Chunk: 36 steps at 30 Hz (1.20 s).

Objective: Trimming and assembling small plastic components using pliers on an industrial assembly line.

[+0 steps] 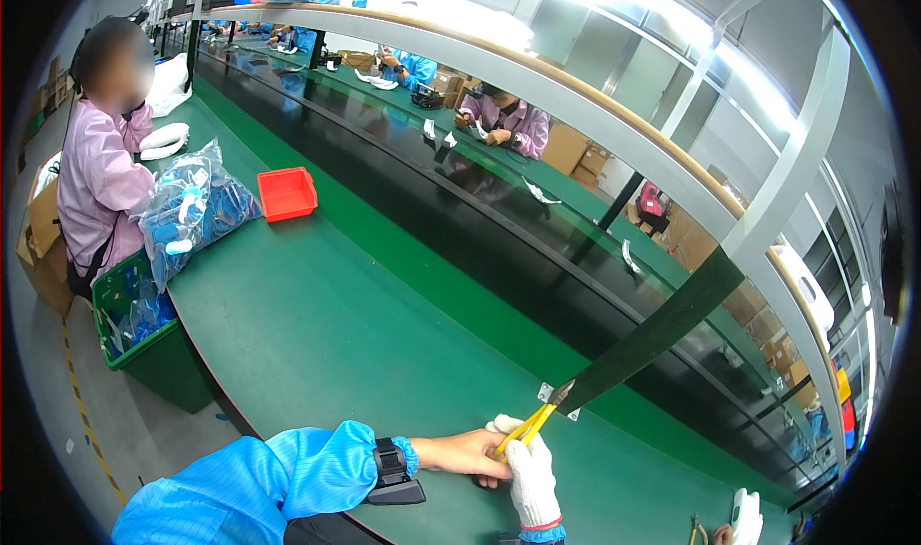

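Observation:
In the head view, my left hand [470,453] is bare and reaches in from a blue sleeve with a dark wrist strap. Its fingers are curled in at the lower ends of the yellow handles of a pair of pliers [522,434]; whatever they pinch is hidden. White-gloved, my right hand [533,476] closes around those handles. The pliers' metal jaws point up and away, beside the foot of a dark upright post [652,332]. Both hands meet above the green tabletop [317,324].
A red bin [287,195] and a bag of blue parts [197,209] lie at the far left. Beside the table stands a green crate [144,339]. A dark conveyor [451,204] runs behind the bench. Co-workers sit left and across. White parts [745,518] lie lower right.

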Available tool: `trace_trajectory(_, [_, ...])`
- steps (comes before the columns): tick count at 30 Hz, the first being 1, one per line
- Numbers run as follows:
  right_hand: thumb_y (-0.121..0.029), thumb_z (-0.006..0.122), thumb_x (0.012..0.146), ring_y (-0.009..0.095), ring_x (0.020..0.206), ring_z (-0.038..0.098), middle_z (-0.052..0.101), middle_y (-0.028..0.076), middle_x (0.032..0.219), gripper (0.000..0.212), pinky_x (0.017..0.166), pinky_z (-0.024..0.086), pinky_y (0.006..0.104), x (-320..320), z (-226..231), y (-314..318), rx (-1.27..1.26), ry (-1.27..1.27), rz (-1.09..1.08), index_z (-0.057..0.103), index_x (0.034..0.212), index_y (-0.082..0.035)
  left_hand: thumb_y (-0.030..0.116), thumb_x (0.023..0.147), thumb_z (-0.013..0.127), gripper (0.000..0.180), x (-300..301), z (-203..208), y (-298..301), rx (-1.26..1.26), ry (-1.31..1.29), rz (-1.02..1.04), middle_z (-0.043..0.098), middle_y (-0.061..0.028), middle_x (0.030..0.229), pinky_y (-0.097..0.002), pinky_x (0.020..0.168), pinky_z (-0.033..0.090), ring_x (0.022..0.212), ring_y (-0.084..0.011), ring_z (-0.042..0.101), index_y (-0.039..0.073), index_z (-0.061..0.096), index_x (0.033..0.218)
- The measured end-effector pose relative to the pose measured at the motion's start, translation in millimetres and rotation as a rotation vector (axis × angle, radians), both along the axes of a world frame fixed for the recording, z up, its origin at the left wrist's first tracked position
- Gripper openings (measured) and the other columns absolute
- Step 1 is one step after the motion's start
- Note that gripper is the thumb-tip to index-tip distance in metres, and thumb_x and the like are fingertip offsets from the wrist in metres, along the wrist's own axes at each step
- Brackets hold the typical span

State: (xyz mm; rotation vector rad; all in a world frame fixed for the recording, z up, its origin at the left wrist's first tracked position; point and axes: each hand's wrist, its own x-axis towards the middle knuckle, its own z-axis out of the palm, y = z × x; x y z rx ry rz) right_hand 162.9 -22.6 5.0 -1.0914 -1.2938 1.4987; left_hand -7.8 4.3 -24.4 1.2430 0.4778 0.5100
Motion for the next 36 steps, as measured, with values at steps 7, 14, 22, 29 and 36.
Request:
trace_trajectory(7, [-0.019,0.059,0.094,0.022,0.104,0.061,0.061,0.018,0.126,0.048,0.092,0.051,0.0349,-1.7,1.4,-0.8,0.026,-0.034,-0.013,0.051,0.135,0.005,0.024,0.098,0.065,0.038,1.5,-3.4,0.1,-0.009,-0.020,0.002,0.066,-0.0059,0.098,-0.0269,0.076,0.055,0.081,-0.0113,0.065,0.002,0.053,0.127])
trace_trajectory(14, [-0.019,0.061,0.095,0.023,0.112,0.060,0.060,0.019,0.128,0.050,0.097,0.049,0.0357,-1.1,2.2,-0.8,0.001,0.000,-0.008,0.049,0.137,0.005,0.025,0.099,0.063,0.039,0.9,-2.7,0.6,-0.004,-0.008,-0.002,0.066,-0.0068,0.099,-0.0276,0.076,0.055,0.082,-0.0115,0.065,0.001,0.053,0.129])
trace_trajectory(22, [-0.021,0.063,0.095,0.024,0.112,0.060,0.060,0.019,0.129,0.052,0.098,0.049,0.0365,-0.9,4.0,-1.6,0.002,-0.008,-0.003,0.049,0.137,0.005,0.021,0.099,0.061,0.037,1.3,-4.3,0.7,-0.004,-0.001,-0.010,0.066,-0.0083,0.099,-0.0284,0.075,0.055,0.082,-0.0132,0.066,0.000,0.051,0.129])
trace_trajectory(29, [-0.023,0.066,0.093,0.024,0.113,0.060,0.059,0.018,0.128,0.054,0.099,0.049,0.0366,-0.5,3.1,-1.3,0.015,-0.008,0.003,0.049,0.136,0.005,0.022,0.098,0.063,0.037,0.9,-3.5,0.3,-0.009,-0.007,-0.005,0.067,-0.0086,0.099,-0.0279,0.076,0.056,0.082,-0.0130,0.066,0.001,0.053,0.127])
trace_trajectory(36, [-0.025,0.067,0.093,0.024,0.112,0.060,0.059,0.018,0.127,0.056,0.098,0.049,0.0366,-0.7,4.6,-1.6,0.019,-0.001,0.009,0.049,0.136,0.005,0.023,0.098,0.065,0.038,1.8,-3.9,0.9,-0.007,-0.020,0.002,0.067,-0.0071,0.098,-0.0270,0.076,0.056,0.082,-0.0120,0.066,0.002,0.054,0.127])
